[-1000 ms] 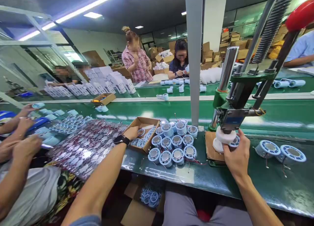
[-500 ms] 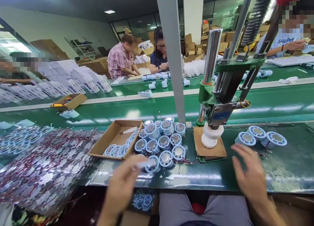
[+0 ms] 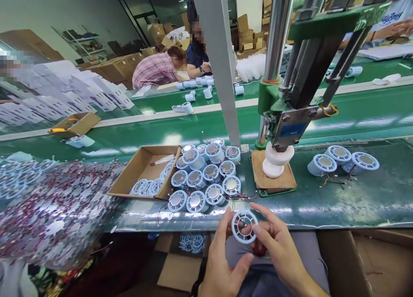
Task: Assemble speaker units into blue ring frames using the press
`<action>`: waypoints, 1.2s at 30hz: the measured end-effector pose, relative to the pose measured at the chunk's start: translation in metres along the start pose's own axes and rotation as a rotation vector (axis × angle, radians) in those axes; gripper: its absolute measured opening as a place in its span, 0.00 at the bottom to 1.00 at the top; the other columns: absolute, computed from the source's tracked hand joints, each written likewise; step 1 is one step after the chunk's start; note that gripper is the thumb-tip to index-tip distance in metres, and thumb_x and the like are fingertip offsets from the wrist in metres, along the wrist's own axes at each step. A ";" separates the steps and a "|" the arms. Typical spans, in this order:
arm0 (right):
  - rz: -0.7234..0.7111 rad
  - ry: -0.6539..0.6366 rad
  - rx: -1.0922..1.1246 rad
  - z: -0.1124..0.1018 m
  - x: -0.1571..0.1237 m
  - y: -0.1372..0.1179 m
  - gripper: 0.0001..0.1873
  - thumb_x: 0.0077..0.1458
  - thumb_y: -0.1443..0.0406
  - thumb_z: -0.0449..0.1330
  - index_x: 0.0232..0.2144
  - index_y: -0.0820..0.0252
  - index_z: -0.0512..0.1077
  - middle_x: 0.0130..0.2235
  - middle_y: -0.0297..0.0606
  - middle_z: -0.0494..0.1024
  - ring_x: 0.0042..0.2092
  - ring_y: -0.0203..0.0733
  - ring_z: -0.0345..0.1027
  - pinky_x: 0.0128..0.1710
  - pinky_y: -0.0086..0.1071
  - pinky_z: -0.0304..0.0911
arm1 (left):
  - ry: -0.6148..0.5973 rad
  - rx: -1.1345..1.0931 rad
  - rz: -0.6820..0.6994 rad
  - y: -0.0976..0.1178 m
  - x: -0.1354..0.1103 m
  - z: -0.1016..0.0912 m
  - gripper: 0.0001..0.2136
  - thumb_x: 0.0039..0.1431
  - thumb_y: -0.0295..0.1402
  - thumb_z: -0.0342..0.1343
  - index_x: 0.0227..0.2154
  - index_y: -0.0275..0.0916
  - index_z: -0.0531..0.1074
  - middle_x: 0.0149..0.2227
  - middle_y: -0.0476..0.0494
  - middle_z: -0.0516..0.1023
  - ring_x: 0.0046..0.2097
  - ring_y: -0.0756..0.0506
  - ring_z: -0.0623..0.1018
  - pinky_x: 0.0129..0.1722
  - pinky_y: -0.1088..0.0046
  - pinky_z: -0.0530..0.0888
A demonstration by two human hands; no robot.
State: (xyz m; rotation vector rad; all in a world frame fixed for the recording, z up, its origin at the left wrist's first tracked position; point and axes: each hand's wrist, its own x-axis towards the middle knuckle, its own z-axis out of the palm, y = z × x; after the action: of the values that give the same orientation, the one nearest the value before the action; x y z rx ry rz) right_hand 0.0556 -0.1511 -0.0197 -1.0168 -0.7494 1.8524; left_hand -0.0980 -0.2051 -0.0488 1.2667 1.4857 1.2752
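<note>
A light blue slotted plastic ring [image 3: 236, 239] is held up in front of the table edge, above my lap. My right hand [image 3: 280, 249] pinches its right side between thumb and fingers. My left hand [image 3: 222, 258] is at the ring's left rim, its thumb stretched apart from it; its other fingertips are partly hidden behind the ring. Beyond them stand several light blue round housings [image 3: 195, 201] with silver discs on top and thin wires. A cardboard box [image 3: 129, 176] beside them holds more blue rings.
A green hand press [image 3: 287, 129] with a white pressing block [image 3: 274, 163] stands over a cardboard-covered base. Three housings [image 3: 324, 163] are to its right. Wired metal parts [image 3: 58, 215] pile up at left. A grey post [image 3: 219, 64] rises behind the housings; people sit across the belt.
Both my hands have come together in front of me, the left from the housings and the right from beside the press. The blue ring now shows between them. A person in plaid has bent lower.
</note>
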 end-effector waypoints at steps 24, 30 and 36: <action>-0.053 -0.130 -0.009 0.000 -0.011 0.004 0.22 0.56 0.52 0.67 0.48 0.56 0.72 0.31 0.38 0.81 0.30 0.36 0.72 0.32 0.27 0.68 | -0.161 -0.031 -0.140 0.024 0.001 -0.019 0.32 0.56 0.44 0.67 0.63 0.47 0.69 0.56 0.38 0.79 0.55 0.33 0.80 0.55 0.59 0.78; -0.060 -0.167 -0.069 0.002 -0.017 0.008 0.18 0.57 0.55 0.67 0.46 0.55 0.70 0.32 0.39 0.83 0.31 0.39 0.78 0.36 0.31 0.75 | 0.009 0.060 -0.031 0.033 0.008 -0.013 0.18 0.65 0.49 0.57 0.47 0.43 0.83 0.45 0.39 0.85 0.45 0.39 0.83 0.47 0.70 0.79; 0.005 -0.073 -0.054 0.014 -0.025 0.016 0.23 0.52 0.53 0.71 0.44 0.59 0.71 0.31 0.41 0.83 0.30 0.40 0.79 0.34 0.30 0.76 | 0.099 -0.072 -0.173 0.041 0.019 -0.005 0.29 0.62 0.58 0.54 0.30 0.35 0.84 0.25 0.38 0.83 0.25 0.44 0.79 0.26 0.73 0.77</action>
State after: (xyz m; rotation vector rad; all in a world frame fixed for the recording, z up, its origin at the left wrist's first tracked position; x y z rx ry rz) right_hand 0.0445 -0.1814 -0.0169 -0.9903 -0.8456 1.8915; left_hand -0.0991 -0.1874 -0.0069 1.0181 1.5676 1.2798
